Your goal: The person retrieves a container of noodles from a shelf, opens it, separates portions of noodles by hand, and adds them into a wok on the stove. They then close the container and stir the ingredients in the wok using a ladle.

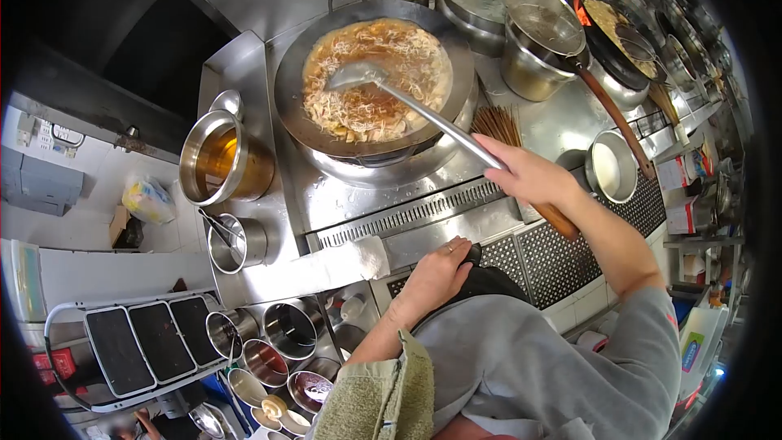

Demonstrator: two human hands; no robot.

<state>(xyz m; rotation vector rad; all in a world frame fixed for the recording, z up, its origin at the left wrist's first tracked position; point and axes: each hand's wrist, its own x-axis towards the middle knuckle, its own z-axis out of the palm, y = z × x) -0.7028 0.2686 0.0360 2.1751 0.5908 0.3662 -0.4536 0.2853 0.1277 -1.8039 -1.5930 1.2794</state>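
My right hand is wrapped around the metal shaft of a long wok ladle, whose wooden end passes below my wrist. The ladle's bowl rests in a large wok, among shredded pale food in brown liquid. Lower down, at the stove's front edge, my left hand is curled around a black rounded handle; most of that handle is hidden. A folded white cloth lies on the edge beside my left hand. Behind the ladle shaft is a bamboo brush.
Left of the wok stand a pot of amber liquid and a smaller metal pot. A strainer sits over a pot at the right. Sauce containers stand low at the left. A metal bowl lies right.
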